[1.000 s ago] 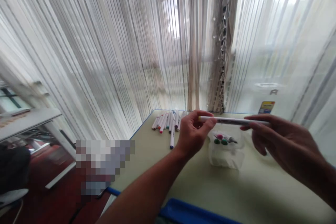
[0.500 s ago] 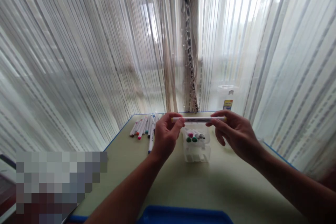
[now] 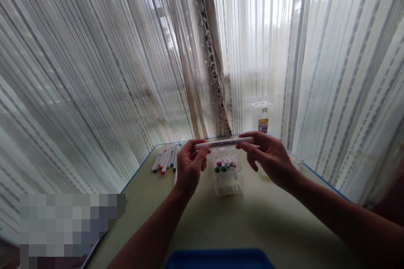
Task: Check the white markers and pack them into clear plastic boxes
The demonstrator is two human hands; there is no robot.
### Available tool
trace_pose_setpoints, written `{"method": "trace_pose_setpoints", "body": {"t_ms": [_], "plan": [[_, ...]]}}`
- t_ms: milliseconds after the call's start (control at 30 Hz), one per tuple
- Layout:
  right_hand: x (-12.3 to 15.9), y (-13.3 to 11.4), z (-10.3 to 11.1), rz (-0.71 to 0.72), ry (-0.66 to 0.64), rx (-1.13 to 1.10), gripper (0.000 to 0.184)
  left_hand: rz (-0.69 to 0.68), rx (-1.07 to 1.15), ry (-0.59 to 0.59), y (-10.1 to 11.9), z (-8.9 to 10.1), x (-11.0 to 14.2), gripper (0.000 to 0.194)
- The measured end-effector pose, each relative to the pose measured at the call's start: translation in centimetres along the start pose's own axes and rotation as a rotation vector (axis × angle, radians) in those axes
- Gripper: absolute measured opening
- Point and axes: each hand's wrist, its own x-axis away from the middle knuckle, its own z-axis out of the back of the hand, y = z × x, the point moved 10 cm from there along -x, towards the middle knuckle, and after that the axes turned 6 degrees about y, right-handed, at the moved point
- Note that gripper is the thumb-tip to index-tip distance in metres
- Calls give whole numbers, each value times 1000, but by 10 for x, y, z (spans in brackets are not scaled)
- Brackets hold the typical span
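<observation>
A white marker [image 3: 222, 142] with yellowish ends is held level above the table, spanning both hands. My left hand [image 3: 191, 164] pinches its left end between thumb and fingers. At the opposite end, my right hand [image 3: 268, 153] grips it the same way. Below and between the hands sits a clear plastic marker case [image 3: 229, 188], with several markers [image 3: 224, 164] in its upper part, their pink, green and grey ends facing me. More white markers [image 3: 164, 160] with coloured ends lie on the table left of my left hand, which partly hides them.
The pale green table [image 3: 202, 218] has a blue edge. A clear container [image 3: 262, 113] with a yellow label stands at the back, before the striped curtain [image 3: 126, 71]. A blue tray [image 3: 217, 258] is at the near edge. Clear plastic [image 3: 295, 160] shows behind my right hand.
The view has shifted and tilted slightly, so the table things appear farther left. The marker stays in both hands and now slants a little, its right end higher.
</observation>
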Motion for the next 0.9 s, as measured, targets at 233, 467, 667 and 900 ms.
{"method": "trace_pose_setpoints", "body": {"t_ms": [233, 467, 667, 900], "plan": [[-3, 13, 7, -77, 2, -83, 27, -8, 29, -13, 0, -1, 1, 29], [-5, 17, 11, -148, 50, -99, 30, 33, 73, -22, -2, -3, 2, 33], [-7, 15, 12, -120, 54, -63, 32, 5, 62, -22, -1, -2, 1, 32], [-9, 16, 15, -108, 44, -39, 37, -20, 33, 0, 2, 0, 0, 27]]}}
